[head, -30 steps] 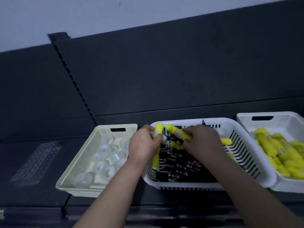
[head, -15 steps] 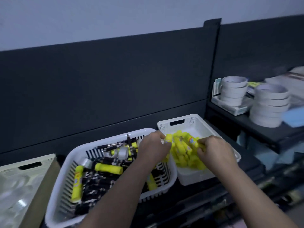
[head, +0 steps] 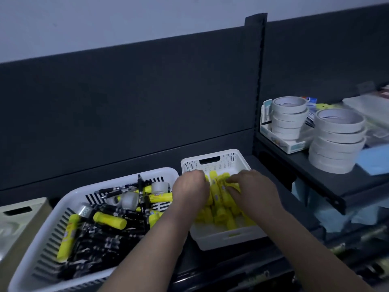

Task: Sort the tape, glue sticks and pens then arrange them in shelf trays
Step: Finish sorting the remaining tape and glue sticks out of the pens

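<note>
A small white tray [head: 231, 161] holds a heap of yellow glue sticks [head: 221, 209]. My left hand [head: 190, 191] hangs over the tray's left rim with its fingers curled down among the sticks and hidden. My right hand [head: 255, 187] lies on the heap with its fingers stretched to the left. A larger white slotted basket [head: 117, 178] to the left holds black pens [head: 101, 243], several yellow glue sticks [head: 109, 220] and clear tape rolls [head: 130, 200], all mixed.
A cream tray [head: 21, 209] shows at the left edge. To the right, a higher dark shelf [head: 315, 171] carries two stacks of white tape rolls [head: 336, 142] and a small box [head: 294, 146]. A dark back panel stands behind the trays.
The view swung right from the mixed basket to the glue stick tray. Both hands carried glue sticks over and now sit lower on the heap in that tray.
</note>
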The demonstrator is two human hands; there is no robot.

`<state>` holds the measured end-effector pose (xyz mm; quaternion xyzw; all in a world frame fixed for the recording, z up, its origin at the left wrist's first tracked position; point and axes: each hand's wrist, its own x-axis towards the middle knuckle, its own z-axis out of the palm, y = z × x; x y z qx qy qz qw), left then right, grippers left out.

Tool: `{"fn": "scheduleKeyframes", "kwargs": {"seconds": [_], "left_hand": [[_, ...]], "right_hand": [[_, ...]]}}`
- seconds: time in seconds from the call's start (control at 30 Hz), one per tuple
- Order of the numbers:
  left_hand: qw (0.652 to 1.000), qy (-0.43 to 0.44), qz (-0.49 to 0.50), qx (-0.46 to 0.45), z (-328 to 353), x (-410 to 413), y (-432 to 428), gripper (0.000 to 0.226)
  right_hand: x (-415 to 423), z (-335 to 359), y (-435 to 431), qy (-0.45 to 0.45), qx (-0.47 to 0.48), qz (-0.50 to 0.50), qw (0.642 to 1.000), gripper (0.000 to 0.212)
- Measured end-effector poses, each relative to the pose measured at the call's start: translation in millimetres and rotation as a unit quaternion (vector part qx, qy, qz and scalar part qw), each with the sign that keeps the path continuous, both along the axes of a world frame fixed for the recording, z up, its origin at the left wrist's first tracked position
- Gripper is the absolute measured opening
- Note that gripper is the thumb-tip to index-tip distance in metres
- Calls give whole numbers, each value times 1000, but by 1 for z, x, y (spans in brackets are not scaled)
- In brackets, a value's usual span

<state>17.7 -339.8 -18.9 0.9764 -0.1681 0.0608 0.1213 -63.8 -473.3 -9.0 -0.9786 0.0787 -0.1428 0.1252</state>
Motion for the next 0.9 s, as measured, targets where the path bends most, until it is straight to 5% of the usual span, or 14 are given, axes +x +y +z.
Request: {"fn": "scheduleKeyframes", "kwargs": {"seconds": [0.23, 0.47, 0.9], "left_hand": [[996, -61, 62, -34, 14, 0, 67, 22], [987, -31, 152, -29, 11, 4, 156, 20], [1000, 6, 16, 3, 1, 7, 182, 11]], "right_hand": [[21, 2, 49, 4, 22, 92, 996, 28], [33, -6, 115, 10, 31, 165, 986, 25], [38, -17, 158, 42, -2, 105, 994, 25]]}}
